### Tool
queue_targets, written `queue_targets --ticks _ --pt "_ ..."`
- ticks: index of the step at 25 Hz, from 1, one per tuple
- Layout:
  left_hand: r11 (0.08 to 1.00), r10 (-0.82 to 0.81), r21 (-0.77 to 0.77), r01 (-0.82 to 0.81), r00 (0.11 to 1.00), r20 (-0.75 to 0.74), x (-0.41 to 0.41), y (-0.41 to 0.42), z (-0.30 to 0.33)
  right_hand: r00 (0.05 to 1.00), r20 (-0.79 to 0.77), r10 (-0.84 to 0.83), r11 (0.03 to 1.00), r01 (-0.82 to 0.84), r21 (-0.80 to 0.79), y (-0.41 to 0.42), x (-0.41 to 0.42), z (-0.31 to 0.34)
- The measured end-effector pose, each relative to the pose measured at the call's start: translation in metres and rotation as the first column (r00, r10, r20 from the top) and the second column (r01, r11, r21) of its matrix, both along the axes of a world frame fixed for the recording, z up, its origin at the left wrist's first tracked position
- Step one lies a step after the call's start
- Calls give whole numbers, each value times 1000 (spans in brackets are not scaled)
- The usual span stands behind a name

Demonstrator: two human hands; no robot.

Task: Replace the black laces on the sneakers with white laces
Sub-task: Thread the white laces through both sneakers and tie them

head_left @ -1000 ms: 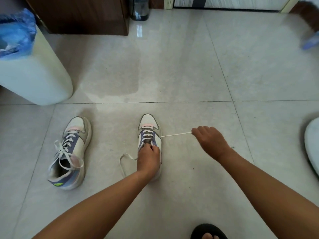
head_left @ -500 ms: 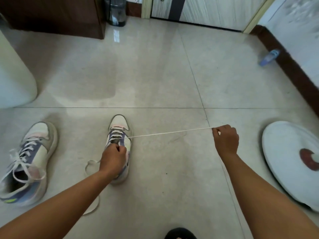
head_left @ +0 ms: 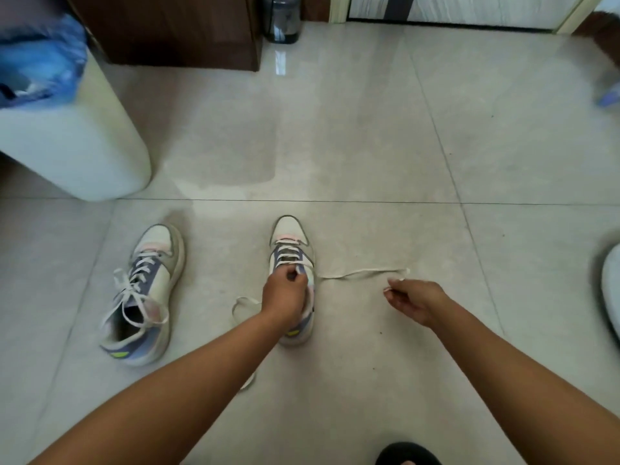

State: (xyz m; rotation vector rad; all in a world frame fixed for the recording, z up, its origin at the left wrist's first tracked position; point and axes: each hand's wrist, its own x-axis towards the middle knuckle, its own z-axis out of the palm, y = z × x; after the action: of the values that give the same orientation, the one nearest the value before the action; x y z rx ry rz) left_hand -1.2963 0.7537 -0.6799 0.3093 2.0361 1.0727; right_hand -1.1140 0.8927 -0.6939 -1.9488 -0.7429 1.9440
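Observation:
Two white and purple sneakers lie on the tiled floor. The left sneaker (head_left: 147,290) carries white laces that hang loose over its opening. My left hand (head_left: 285,293) grips the upper of the middle sneaker (head_left: 291,245), whose lower eyelets are threaded with a white lace. One end of that white lace (head_left: 362,273) lies slack on the floor to the right, its tip close to my right hand (head_left: 416,300). The right hand hovers with loosely curled fingers and holds nothing. The lace's other end (head_left: 241,305) loops on the floor left of the shoe and runs under my left forearm.
A white bin (head_left: 77,156) with a blue bag stands at the left. A brown cabinet (head_left: 174,28) and a dark container (head_left: 281,18) are at the back. A white round object (head_left: 611,290) sits at the right edge, and a black slipper (head_left: 406,455) shows at the bottom.
My right hand pulled the lace taut far to the right, then let it go and came back toward the shoe. The lace now lies slack. My left hand stayed on the sneaker.

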Motion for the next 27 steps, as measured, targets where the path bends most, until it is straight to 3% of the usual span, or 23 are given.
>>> queue_targets --ticks 4,12,17,24,27 --pt "1000 14 -17 -12 993 115 -4 -7 -13 968 -236 91 995 -79 58 -31 -69 13" --pt "1000 -18 -12 20 987 159 -1 -13 6 920 -41 391 869 -354 344 -56 -105 19" --pt "999 -38 24 35 988 152 0 -16 3 883 80 462 767 -443 463 -54 -106 16" --pt "998 -43 58 33 984 173 0 -19 2 841 84 535 703 -498 508 -53 -110 14" --pt "994 -89 66 86 995 42 1 -21 -2 819 108 563 678 -533 507 -56 -113 14"
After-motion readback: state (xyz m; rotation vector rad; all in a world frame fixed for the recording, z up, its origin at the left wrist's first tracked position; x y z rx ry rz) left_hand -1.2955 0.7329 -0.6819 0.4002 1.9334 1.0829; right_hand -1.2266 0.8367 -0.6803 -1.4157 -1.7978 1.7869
